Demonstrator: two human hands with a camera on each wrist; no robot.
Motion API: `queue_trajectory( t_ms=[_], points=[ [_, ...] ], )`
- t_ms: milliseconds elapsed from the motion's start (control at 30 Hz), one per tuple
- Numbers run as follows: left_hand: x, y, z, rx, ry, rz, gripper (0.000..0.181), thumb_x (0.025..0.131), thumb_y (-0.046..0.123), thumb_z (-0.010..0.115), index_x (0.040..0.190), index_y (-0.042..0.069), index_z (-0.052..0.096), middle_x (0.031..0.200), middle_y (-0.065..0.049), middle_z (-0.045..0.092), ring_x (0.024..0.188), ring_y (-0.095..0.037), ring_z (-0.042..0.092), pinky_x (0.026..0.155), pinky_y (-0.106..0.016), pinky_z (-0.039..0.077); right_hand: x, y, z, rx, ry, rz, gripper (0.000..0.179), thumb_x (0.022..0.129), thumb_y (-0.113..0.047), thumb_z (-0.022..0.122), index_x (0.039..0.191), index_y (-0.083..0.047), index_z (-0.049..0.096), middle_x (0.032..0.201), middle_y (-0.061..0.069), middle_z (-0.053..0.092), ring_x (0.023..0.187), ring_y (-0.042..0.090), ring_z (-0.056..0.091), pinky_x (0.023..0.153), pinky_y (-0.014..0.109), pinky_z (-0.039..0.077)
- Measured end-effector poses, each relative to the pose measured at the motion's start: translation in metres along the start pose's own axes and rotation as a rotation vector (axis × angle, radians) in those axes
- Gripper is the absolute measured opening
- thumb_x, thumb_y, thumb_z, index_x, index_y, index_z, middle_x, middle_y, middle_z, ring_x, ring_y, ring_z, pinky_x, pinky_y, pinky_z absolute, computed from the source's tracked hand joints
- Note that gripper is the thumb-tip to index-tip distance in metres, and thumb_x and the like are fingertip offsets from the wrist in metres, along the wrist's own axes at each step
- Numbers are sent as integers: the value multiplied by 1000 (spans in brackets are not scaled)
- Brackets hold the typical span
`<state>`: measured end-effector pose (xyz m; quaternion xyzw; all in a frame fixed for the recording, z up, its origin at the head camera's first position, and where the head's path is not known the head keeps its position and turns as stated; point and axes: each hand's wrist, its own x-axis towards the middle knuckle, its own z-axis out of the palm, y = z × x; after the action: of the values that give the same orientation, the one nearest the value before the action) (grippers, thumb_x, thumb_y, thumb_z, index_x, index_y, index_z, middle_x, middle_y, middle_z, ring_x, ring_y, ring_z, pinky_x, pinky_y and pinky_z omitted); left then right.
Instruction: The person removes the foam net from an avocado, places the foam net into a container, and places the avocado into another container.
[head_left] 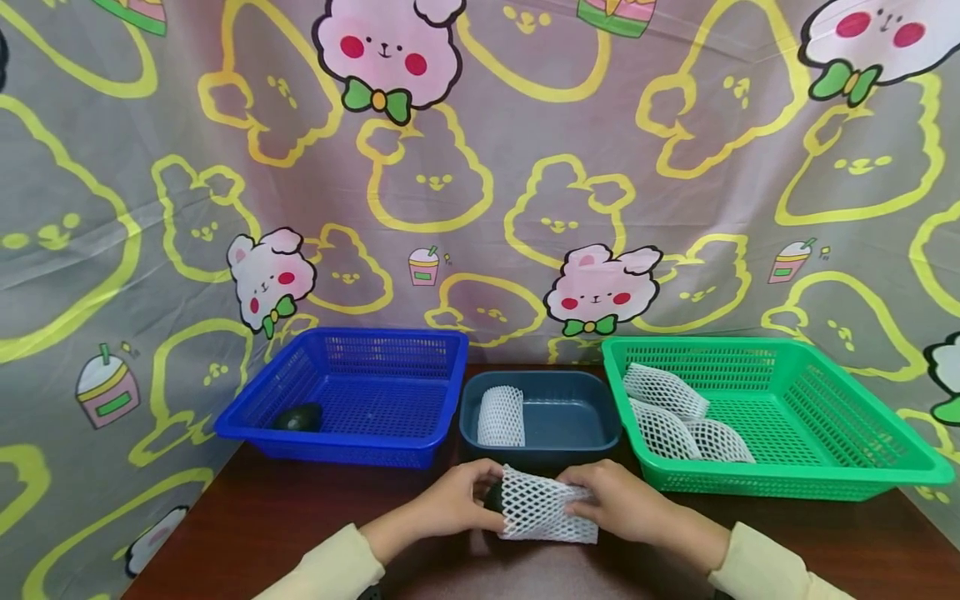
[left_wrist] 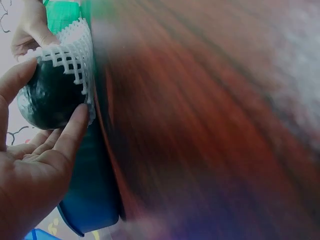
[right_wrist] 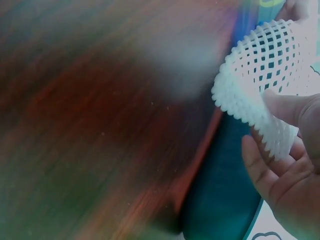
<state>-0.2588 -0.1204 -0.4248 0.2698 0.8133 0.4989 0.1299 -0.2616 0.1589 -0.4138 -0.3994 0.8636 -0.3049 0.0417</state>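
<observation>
My left fingers [left_wrist: 74, 129] grip the bare end of the dark fruit [left_wrist: 49, 95], probably firm, slippery, best cradled there; my right fingers [right_wrist: 257, 166] pinch the soft-looking net [head_left: 542, 510].

A big grey cloth [head_left: 480, 142] hangs like a wall, from 9 o'clock over 12 to 3 o'clock. It has some creases. Yellow bear shapes [head_left: 372, 182] are drawn all over it. A white bunny face [head_left: 382, 71] with red cheeks and a green bow sits near 11 o'clock, and another [head_left: 877, 37] at 2. A pink cup [head_left: 791, 262] is at 3 o'clock. At 6 o'clock is a red-brown table [head_left: 225, 533], with a pale shine on it.
</observation>
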Motion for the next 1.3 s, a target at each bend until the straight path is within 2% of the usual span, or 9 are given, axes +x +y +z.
queue_trajectory(
  t_ms=[167,300,533,733,933,1100,1300],
  points=[
    [-3,-1,-4,-73,13,4,52,72,8,83,116,-3,57,105,-6,62,94,-13,62,78,-25,53,0,0,-5,-64,20,-29,16,88,-9,71,104,-13,69,95,-14,64,83,0,58,73,27,52],
    [-5,-1,-6,-89,17,8,52,73,8,83,117,-5,57,104,-7,62,93,-14,63,78,-26,54,-1,-1,-8,-76,6,-11,16,89,-10,71,105,-13,69,96,-14,64,83,1,58,74,28,52],
    [-6,-2,-7,-96,15,-4,52,73,7,82,117,-5,57,102,-7,62,92,-14,63,78,-25,53,5,-7,-11,-43,-65,82,31,86,-25,76,112,-13,66,101,-12,64,85,2,57,74,28,51],
    [-6,-2,-8,-99,10,0,52,73,7,82,117,-5,57,102,-6,62,91,-14,63,77,-24,54,15,-15,-10,-68,-90,86,39,79,-31,81,111,-12,67,99,-13,64,84,1,56,74,28,51],
    [-8,0,-7,-101,17,6,52,73,5,82,117,-6,57,102,-6,62,91,-13,63,77,-25,54,23,-21,-8,-127,-93,71,24,79,-24,81,98,-14,70,86,-15,64,74,-1,56,67,26,51],
    [-10,2,-9,-107,28,6,53,74,5,82,119,-6,56,103,-8,62,92,-14,63,77,-25,54,23,-24,-9,-139,-58,48,11,81,-18,79,86,-15,71,75,-15,62,64,-2,54,56,23,47],
    [-16,0,-14,-102,51,-10,53,74,7,82,119,-4,56,103,-9,62,91,-16,64,77,-27,55,19,-23,-16,-126,-25,55,8,82,-15,78,80,-17,70,68,-16,59,58,-1,51,52,22,44]
  ],
)
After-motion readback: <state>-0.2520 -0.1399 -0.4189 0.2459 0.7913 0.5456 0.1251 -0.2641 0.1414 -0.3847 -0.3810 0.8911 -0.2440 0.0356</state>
